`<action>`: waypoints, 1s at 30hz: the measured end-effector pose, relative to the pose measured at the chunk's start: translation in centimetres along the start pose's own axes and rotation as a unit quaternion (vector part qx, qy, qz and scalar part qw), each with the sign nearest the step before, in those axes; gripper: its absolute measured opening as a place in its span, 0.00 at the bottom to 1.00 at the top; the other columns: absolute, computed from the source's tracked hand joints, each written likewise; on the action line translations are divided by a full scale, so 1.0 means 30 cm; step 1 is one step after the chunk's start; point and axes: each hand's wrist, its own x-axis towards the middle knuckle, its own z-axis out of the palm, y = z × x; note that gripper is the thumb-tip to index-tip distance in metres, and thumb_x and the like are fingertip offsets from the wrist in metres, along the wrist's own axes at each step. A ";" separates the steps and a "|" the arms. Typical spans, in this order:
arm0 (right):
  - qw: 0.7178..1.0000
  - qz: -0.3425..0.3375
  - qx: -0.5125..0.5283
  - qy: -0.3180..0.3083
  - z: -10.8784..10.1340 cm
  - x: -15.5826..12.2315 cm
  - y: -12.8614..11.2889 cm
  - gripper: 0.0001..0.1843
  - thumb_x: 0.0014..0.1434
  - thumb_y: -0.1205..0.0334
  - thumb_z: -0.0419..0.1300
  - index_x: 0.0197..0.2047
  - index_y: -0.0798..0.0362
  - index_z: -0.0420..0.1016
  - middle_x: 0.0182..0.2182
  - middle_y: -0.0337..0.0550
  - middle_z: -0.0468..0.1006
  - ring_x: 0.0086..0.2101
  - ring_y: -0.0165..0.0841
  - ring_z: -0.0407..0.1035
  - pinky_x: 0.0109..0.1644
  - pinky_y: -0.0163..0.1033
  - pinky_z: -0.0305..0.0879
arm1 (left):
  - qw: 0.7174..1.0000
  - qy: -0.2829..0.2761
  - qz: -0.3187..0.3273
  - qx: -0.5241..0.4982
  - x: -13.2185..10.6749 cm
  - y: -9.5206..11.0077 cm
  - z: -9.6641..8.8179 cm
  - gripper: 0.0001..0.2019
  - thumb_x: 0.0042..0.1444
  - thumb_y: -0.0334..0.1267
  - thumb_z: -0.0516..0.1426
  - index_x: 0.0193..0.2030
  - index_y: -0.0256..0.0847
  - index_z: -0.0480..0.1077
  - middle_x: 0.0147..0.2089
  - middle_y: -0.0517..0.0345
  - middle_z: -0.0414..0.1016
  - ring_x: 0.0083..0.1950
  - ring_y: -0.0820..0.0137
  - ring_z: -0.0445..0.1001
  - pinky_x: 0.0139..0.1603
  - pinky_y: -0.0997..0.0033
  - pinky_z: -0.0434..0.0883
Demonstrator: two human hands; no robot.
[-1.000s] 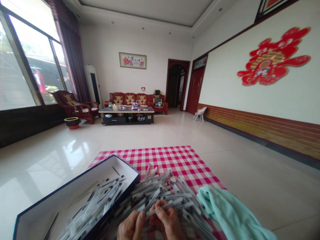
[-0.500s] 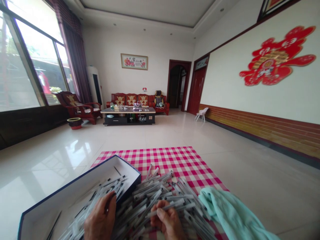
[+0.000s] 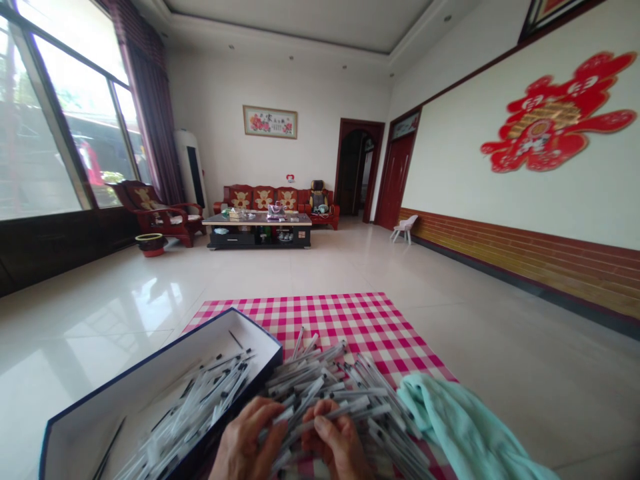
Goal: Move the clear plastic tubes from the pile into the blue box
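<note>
My right hand pinches a clear-barrelled pen between thumb and fingers, above a heap of similar pens. Just left of it, my left hand hangs over the heap's near side, thumb and forefinger apart. Pen barrels show in that gap; I see none gripped. Beside my left hand, a white box with a dark blue rim holds a loose pile of clear pens with dark tips, and a few thin dark rods.
A pink-and-white checked cloth lies under the heap. To the right is a crumpled mint-green cloth. Farther off across the tiled floor stand a low table, a red wooden sofa, and a small pale chair.
My left hand has moved right, from above the box to the heap beside my right hand. My right hand stays almost in place with its pen.
</note>
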 end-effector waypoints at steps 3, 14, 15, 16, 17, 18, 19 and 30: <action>1.000 -0.002 0.006 -0.012 0.004 -0.002 -0.003 0.11 0.51 0.57 0.66 0.32 0.54 0.70 0.29 0.38 0.75 0.25 0.28 0.70 0.31 0.35 0.66 | 0.999 -0.026 0.019 -0.012 -0.006 0.028 0.046 0.08 0.59 0.40 0.53 0.38 0.44 0.74 0.35 0.56 0.76 0.34 0.71 0.76 0.36 0.79 0.72; 0.999 0.007 0.014 0.035 -0.005 0.006 0.002 0.15 0.46 0.56 0.70 0.32 0.53 0.71 0.32 0.40 0.77 0.27 0.30 0.72 0.31 0.36 0.69 | 0.996 -0.064 -0.057 -0.011 0.005 0.008 -0.004 0.16 0.63 0.43 0.47 0.29 0.42 0.70 0.28 0.60 0.73 0.28 0.73 0.73 0.31 0.78 0.67; 0.999 0.008 0.020 0.046 -0.009 0.007 0.003 0.15 0.45 0.56 0.70 0.32 0.53 0.71 0.32 0.40 0.77 0.27 0.30 0.72 0.32 0.37 0.70 | 0.995 -0.069 -0.073 -0.014 0.008 -0.001 -0.023 0.16 0.63 0.44 0.47 0.30 0.42 0.70 0.28 0.61 0.74 0.29 0.72 0.73 0.32 0.78 0.67; 0.998 0.009 0.025 0.057 -0.012 0.009 0.003 0.15 0.45 0.56 0.71 0.33 0.53 0.72 0.33 0.40 0.78 0.28 0.31 0.73 0.33 0.37 0.70 | 0.993 -0.071 -0.091 -0.017 0.010 -0.013 -0.044 0.16 0.63 0.45 0.47 0.30 0.43 0.70 0.28 0.61 0.74 0.29 0.72 0.73 0.32 0.77 0.67; 0.997 0.009 0.030 0.067 -0.015 0.010 0.003 0.16 0.45 0.57 0.71 0.33 0.53 0.72 0.33 0.40 0.78 0.28 0.31 0.73 0.33 0.38 0.71 | 0.992 -0.067 -0.109 -0.018 0.012 -0.030 -0.065 0.16 0.62 0.46 0.47 0.31 0.43 0.70 0.28 0.62 0.75 0.30 0.71 0.73 0.32 0.77 0.68; 0.997 0.009 0.035 0.074 -0.018 0.011 0.003 0.16 0.44 0.57 0.71 0.34 0.53 0.72 0.34 0.41 0.78 0.29 0.31 0.74 0.34 0.38 0.71 | 0.989 -0.060 -0.133 -0.017 0.013 -0.050 -0.087 0.15 0.61 0.47 0.48 0.32 0.43 0.71 0.27 0.63 0.75 0.30 0.71 0.74 0.32 0.77 0.68; 0.996 0.009 0.040 0.079 -0.020 0.012 0.003 0.16 0.44 0.57 0.71 0.34 0.53 0.72 0.34 0.41 0.79 0.29 0.32 0.74 0.34 0.38 0.71 | 0.986 -0.050 -0.161 -0.016 0.012 -0.074 -0.110 0.15 0.60 0.48 0.49 0.32 0.44 0.71 0.27 0.63 0.75 0.30 0.70 0.74 0.32 0.76 0.68; 0.999 0.012 0.031 0.023 -0.006 0.007 0.005 0.13 0.47 0.57 0.68 0.32 0.54 0.70 0.30 0.45 0.80 0.23 0.30 0.72 0.26 0.34 0.66 | 0.888 0.162 -0.398 0.162 -0.009 -0.216 -0.278 0.14 0.53 0.51 0.53 0.38 0.49 0.76 0.29 0.60 0.81 0.33 0.61 0.78 0.30 0.70 0.69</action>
